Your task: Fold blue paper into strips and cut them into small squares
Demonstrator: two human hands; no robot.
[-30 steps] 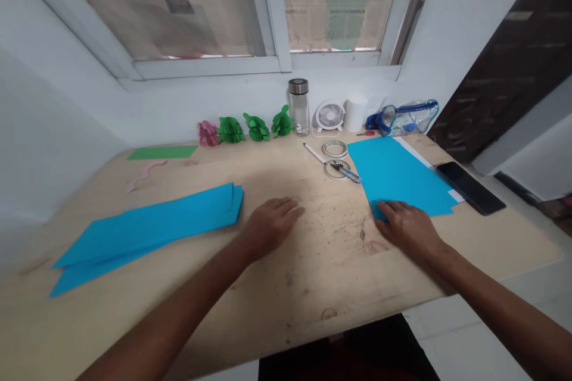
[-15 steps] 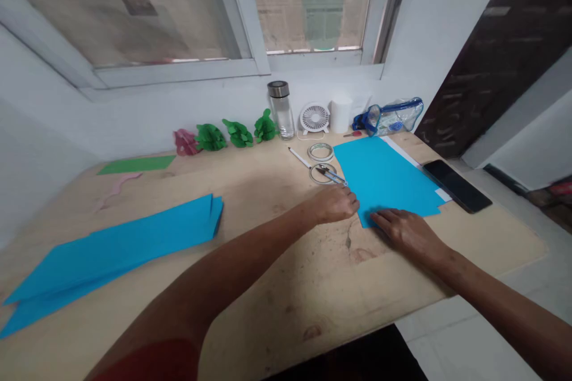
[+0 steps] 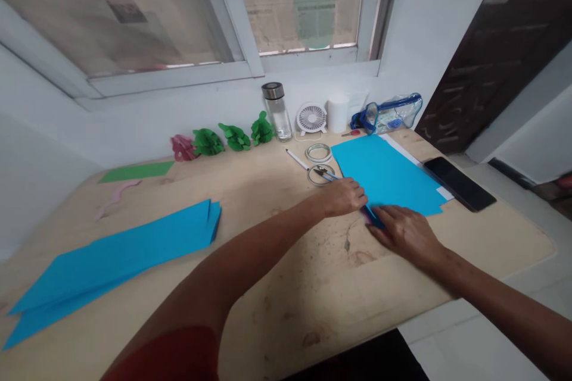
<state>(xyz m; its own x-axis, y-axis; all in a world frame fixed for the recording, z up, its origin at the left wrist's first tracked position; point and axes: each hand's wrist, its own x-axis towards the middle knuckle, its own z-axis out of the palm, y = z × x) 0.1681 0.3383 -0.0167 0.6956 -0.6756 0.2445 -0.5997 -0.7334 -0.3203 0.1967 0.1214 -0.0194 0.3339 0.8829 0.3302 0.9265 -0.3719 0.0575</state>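
Note:
A sheet of blue paper (image 3: 382, 164) lies at the right of the table, its near-left edge raised and in shadow between my hands. My left hand (image 3: 345, 196) is closed at that corner, with its fingertips turned down and partly hidden. My right hand (image 3: 406, 231) pinches the near edge, fingers on top and thumb below. Just beyond my left hand, thread snips (image 3: 325, 173) lie over a roll of tape (image 3: 313, 177). Another tape roll (image 3: 319, 153) and a white pencil (image 3: 297, 159) are close by.
Folded blue paper (image 3: 129, 250) lies at left, near a green strip (image 3: 136, 171). Green paper shapes (image 3: 235, 137), a pink one (image 3: 182, 147), a glass bottle (image 3: 277, 113), a small fan (image 3: 311, 118) and a clear pouch (image 3: 395, 114) line the wall. A phone (image 3: 460, 183) lies right.
The near edge of the blue sheet has come up off the table. My right thumb now shows beneath it, and my left hand has shifted slightly right, towards my right hand.

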